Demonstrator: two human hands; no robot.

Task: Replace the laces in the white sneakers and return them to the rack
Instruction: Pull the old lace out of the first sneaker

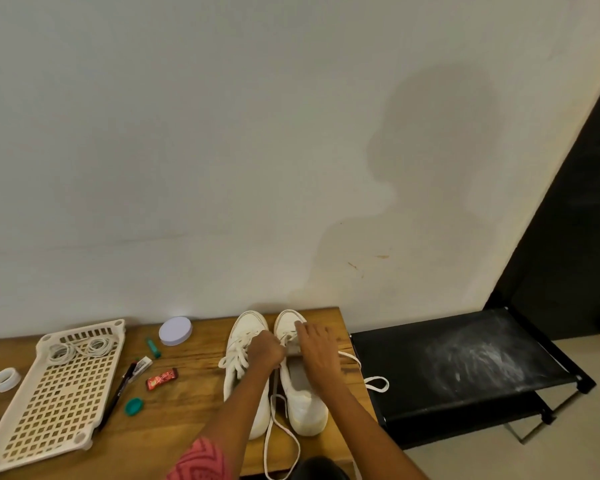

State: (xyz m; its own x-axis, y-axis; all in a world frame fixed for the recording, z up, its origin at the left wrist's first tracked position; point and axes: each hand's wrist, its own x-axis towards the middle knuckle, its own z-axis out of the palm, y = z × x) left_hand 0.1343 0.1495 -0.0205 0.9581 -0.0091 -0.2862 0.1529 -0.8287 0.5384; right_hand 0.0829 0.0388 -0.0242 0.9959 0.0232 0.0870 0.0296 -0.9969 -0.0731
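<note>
Sneakers: the pair is standing side by side at the table's [187,393] back right corner, toes toward the wall.
Left sneaker [245,372]: it is sitting fully laced; whether with old or new lace cannot be told.
Right sneaker [303,386]: its lace [281,441] is lying mostly loose, one end trailing toward the table's front edge, the other looping over the right edge.
Left hand [265,351]: it is closing on something at the right sneaker's eyelets, seemingly the lace; the fist is hiding what it is pinching.
Right hand [314,344]: it is resting fingers-down over the right sneaker's tongue and toe, apparently steadying it; whether it is gripping lace cannot be told.
Basket [59,393]: it is lying at the table's left side, holding coiled laces [80,348] in its back end, probably the spares.
Rack [465,362]: the black rack is standing just beside the table's right edge, its top shelf holding no shoes.
Progress: judging by the slack lace, the person is working mid-task on the right sneaker.
Left to do: finishing this lacing, swapping any lace not yet changed, and setting both sneakers on the rack.
</note>
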